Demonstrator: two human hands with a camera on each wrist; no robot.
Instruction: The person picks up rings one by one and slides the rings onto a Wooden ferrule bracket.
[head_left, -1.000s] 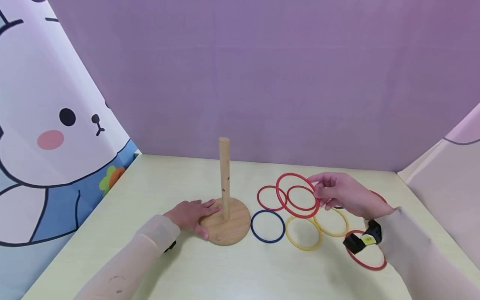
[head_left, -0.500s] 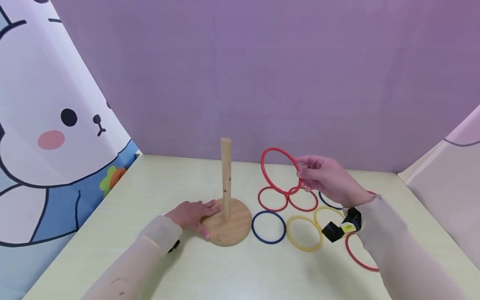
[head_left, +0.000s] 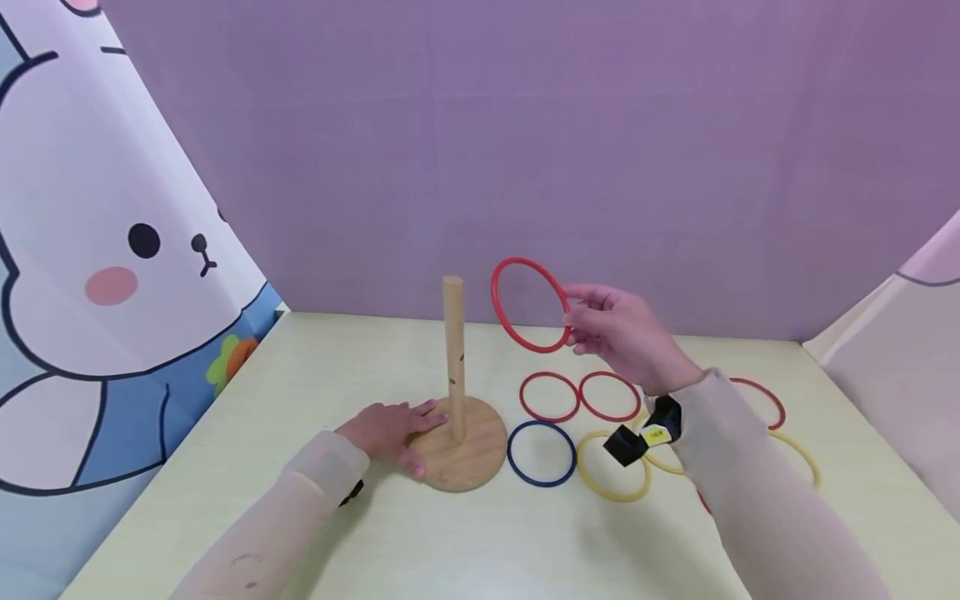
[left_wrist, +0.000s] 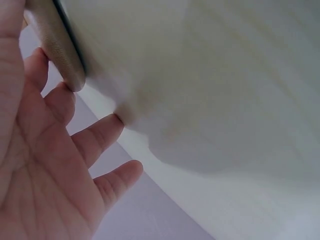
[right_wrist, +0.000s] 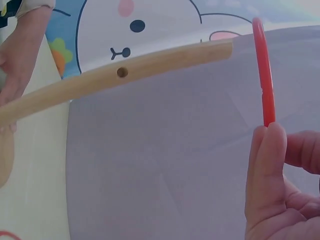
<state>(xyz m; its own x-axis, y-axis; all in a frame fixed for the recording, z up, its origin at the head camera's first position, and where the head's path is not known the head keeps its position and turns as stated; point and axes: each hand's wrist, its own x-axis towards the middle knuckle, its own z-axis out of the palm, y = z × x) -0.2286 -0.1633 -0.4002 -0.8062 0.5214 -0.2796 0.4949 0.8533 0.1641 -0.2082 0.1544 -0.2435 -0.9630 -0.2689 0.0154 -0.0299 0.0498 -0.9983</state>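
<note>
In the head view my right hand [head_left: 626, 333] pinches a red ring [head_left: 504, 310] by its right side, tilted in the air to the right of a wooden peg's top. The right wrist view shows this ring edge-on between thumb and fingers, apart from the wooden peg [right_wrist: 150, 67]. The peg [head_left: 454, 358] rises upright from a round wooden base [head_left: 472, 454]. My left hand [head_left: 386, 433] rests on the base's left edge with fingers spread. Up close in the left wrist view, that hand [left_wrist: 45, 160] has its fingers extended by the base's rim [left_wrist: 57, 45].
Several rings lie on the pale table right of the base: two red rings, the left red ring [head_left: 522, 404] nearest the peg, a blue ring [head_left: 512, 462], yellow rings such as this yellow ring [head_left: 615, 498], and a red ring [head_left: 780, 404] partly behind the right forearm. A purple backdrop [head_left: 480, 167] stands behind.
My right hand has raised the red ring from low over the other rings and carried it leftward, close to the peg's top. The left hand stays on the base.
</note>
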